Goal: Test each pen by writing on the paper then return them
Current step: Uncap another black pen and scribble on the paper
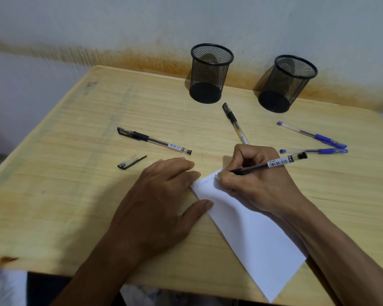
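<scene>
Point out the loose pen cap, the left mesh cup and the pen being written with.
loose pen cap (pixel 131 162), head view, clear body.
left mesh cup (pixel 209 71), head view, mesh wall.
pen in right hand (pixel 281 161), head view, labelled barrel.

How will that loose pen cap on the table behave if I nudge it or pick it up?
The loose pen cap looks like small, thin clear plastic, so probably very light and likely to skid when nudged. Its side clip should keep it from rolling far. Being tiny and smooth, it may slip from fingers.

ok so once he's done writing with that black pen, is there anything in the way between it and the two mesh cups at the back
Mostly clear. The black pen is in the right hand. One capped black pen lies on the table between that hand and the left mesh cup. The path to the right mesh cup looks open; the blue pens lie further right.
</scene>
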